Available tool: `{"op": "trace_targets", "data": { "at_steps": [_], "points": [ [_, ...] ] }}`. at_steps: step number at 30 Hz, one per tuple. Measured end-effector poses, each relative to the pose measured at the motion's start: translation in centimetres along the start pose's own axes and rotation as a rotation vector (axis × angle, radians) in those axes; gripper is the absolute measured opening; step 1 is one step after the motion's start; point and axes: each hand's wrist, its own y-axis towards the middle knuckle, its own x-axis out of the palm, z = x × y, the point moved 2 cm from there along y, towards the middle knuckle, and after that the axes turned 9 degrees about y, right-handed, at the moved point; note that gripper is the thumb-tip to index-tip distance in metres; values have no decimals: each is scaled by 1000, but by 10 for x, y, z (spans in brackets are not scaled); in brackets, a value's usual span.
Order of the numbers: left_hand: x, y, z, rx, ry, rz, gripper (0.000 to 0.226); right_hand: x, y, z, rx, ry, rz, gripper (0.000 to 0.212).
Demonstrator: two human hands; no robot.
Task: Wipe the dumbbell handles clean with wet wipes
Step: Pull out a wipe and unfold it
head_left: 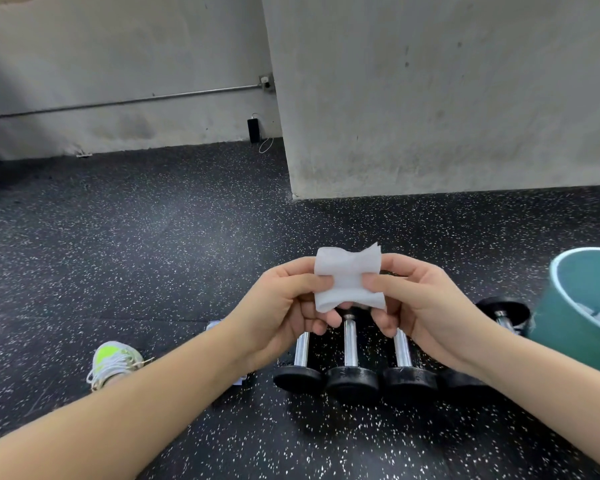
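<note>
Both hands, left hand point(284, 306) and right hand point(420, 306), pinch a folded white wet wipe point(347, 280) above chrome-handled black dumbbells point(350, 362); a teal plastic bin point(568, 327) stands just right.

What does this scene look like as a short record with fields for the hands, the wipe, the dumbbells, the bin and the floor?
left hand: left hand pinches the wipe's left edge
right hand: right hand pinches the wipe's right edge
wipe: white wet wipe held up between both hands, above the dumbbells, not touching them
dumbbells: row of dumbbells lying side by side on the floor, chrome handles, black ends
bin: teal bin at right, white crumpled pieces inside
floor: dark speckled floor
other: shoe at left
</note>
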Motion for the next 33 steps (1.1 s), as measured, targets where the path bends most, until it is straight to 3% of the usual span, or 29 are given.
{"op": "trace_targets", "data": {
  "at_steps": [5, 13, 17, 19, 22, 28, 33],
  "points": [
    [3, -9, 6, -11, -92, -21, 19, 4, -10, -8, -33, 23, -101, 25],
    [3, -27, -1, -11, -96, -83, 21, 12, -26, -12, -104, -54, -133, 22],
    [-3, -37, -15, 24, 77, -16, 16, 19, -35, -2, -141, -248, -119, 19],
    [-6, -40, -23, 55, 198, 39, 5, 24, -37, 6, -182, -405, -38, 14],
    [-11, -48, -35, 89, 328, 122, 10, 30, -33, 26, -234, -553, 69, 12],
    [-22, -41, -49, 140, 585, 350, 15, 27, -15, 63, -231, -552, 112, 12],
    [-25, -29, -63, 125, 762, 404, 11, 10, -4, 82, -214, -596, 156, 6]
  ]
}}
